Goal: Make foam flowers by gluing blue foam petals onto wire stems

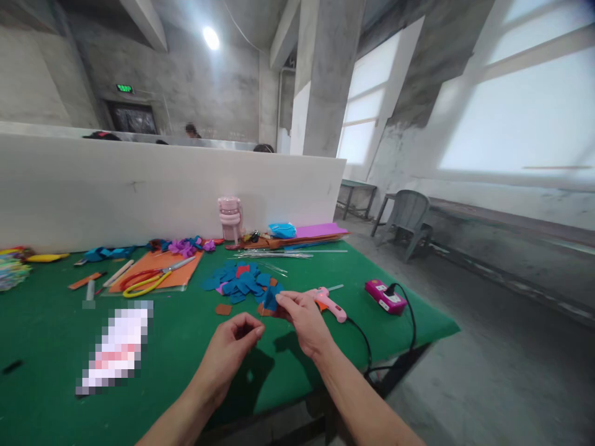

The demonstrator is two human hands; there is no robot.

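Between the thumb and fingers of my right hand (304,322) is a small blue fabric piece (270,299), held above the green table (186,359). My left hand (235,341) is closed in a pinch just left of it. A thin pale strand seems to show near its fingertips, but what they hold is too small to make out. Beyond both hands lies a loose pile of blue fabric pieces (239,284), with some red and brown ones among them. One brown piece (224,309) lies apart. A pink glue gun (332,305) rests right of my right hand.
Red-and-yellow scissors (144,282) lie on an orange sheet (183,279) at left. Thin wires (279,254) and a pink bottle (230,220) are at the back before a white partition (162,192). A magenta power strip (385,298) with a black cable sits near the right edge.
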